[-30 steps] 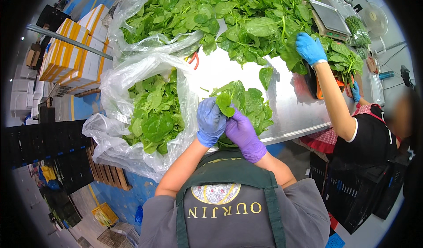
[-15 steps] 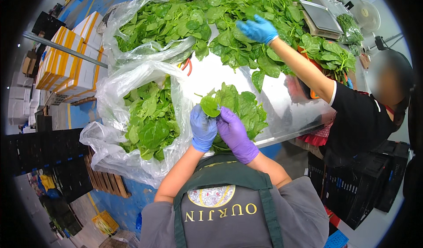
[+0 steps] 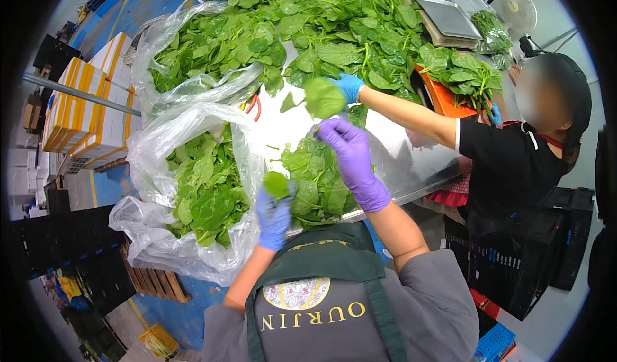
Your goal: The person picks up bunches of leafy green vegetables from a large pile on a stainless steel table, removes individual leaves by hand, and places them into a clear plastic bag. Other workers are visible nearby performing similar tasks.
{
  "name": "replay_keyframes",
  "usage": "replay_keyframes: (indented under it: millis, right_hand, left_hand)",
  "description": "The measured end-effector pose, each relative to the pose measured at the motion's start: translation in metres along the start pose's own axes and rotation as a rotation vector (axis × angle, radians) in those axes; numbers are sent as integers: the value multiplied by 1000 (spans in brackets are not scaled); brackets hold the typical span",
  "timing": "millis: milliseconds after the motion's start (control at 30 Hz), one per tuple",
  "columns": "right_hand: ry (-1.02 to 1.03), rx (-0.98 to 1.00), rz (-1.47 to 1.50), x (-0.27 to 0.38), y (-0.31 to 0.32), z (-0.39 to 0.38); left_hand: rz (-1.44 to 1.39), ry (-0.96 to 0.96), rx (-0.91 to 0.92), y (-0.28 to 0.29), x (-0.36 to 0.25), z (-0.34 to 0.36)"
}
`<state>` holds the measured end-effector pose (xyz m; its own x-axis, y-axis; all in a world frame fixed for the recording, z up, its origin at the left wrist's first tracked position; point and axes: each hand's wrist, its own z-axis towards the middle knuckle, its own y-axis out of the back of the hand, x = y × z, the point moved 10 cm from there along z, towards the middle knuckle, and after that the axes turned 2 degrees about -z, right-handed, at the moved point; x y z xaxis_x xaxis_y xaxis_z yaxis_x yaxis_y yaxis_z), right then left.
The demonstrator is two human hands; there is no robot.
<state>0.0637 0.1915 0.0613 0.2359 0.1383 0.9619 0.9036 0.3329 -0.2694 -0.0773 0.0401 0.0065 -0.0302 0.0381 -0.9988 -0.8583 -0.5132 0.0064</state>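
Observation:
My left hand (image 3: 274, 219), in a blue glove, holds a round green leaf (image 3: 276, 184) at the table's near edge, beside the open plastic bag of leaves. My right hand (image 3: 352, 159), in a purple glove, is raised over a small pile of leafy greens (image 3: 315, 175), its fingers pinched together. A dark bit shows at its fingertips, too small to name. Just beyond them is a large blurred leaf (image 3: 323, 98), close to a co-worker's blue-gloved hand (image 3: 348, 88); which hand holds it I cannot tell.
The clear bag (image 3: 245, 150) of leaves hangs over the metal table's (image 3: 411, 153) left edge. A large heap of greens (image 3: 340, 27) covers the far side. At the right are a scale (image 3: 448, 16), an orange tray (image 3: 443, 95) and a co-worker (image 3: 520, 143). White boxes (image 3: 96, 111) stand left.
My hands have moved apart: the left down and left with a leaf, the right up and right. The co-worker's hand has come closer to mine. Another blue-gloved hand shows more at the far left.

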Motion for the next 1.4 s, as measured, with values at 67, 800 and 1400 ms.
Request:
replay_keyframes:
  millis: [67, 800, 1400]
  right_hand:
    - [-65, 77, -104, -16, 1, -5]
    - [804, -700, -1490, 322, 259, 30]
    - [547, -930, -1756, 324, 371, 74]
  left_hand:
    - [358, -234, -77, 37, -36, 14]
    - [864, -210, -34, 133, -71, 50]
    - [846, -199, 11, 132, -59, 37]
